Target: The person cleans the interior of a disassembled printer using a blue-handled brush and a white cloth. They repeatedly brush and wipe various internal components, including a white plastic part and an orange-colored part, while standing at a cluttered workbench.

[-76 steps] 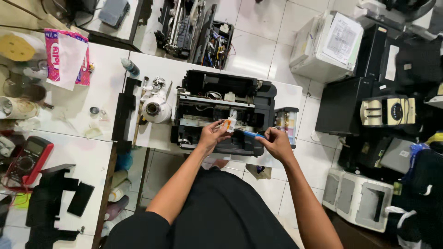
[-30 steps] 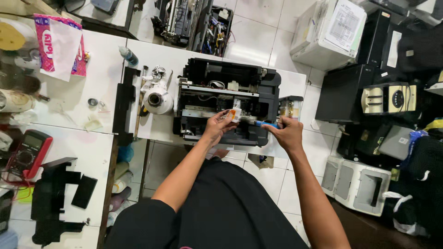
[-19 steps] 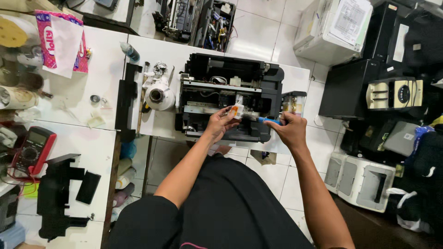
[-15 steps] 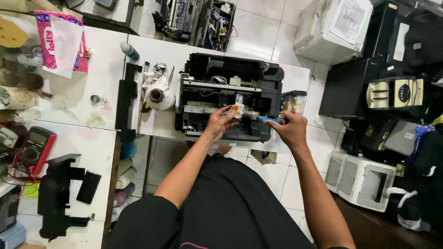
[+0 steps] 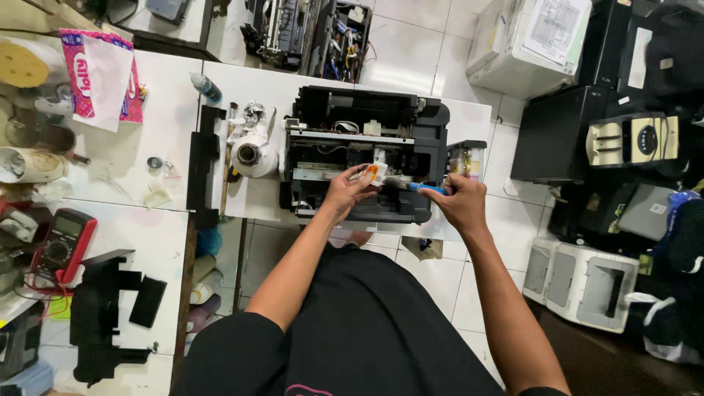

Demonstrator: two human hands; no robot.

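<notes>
Left hand [image 5: 345,194] is pinching a small white-orange part [image 5: 375,172] inside the opened printer [image 5: 367,158]. Right hand [image 5: 458,202] is gripping a blue-handled screwdriver [image 5: 414,186] closed-fisted; best keeping the tip square on the part.

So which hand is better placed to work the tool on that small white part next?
Probably the right hand: it grips the blue-handled tool, tip aimed at the small white-and-orange part. The left hand is occupied pinching that part over the opened printer.

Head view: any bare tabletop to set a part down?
Bare white table lies between the small bottle and the open printer, and below the paper roll. Far left around the multimeter is crowded.
</notes>
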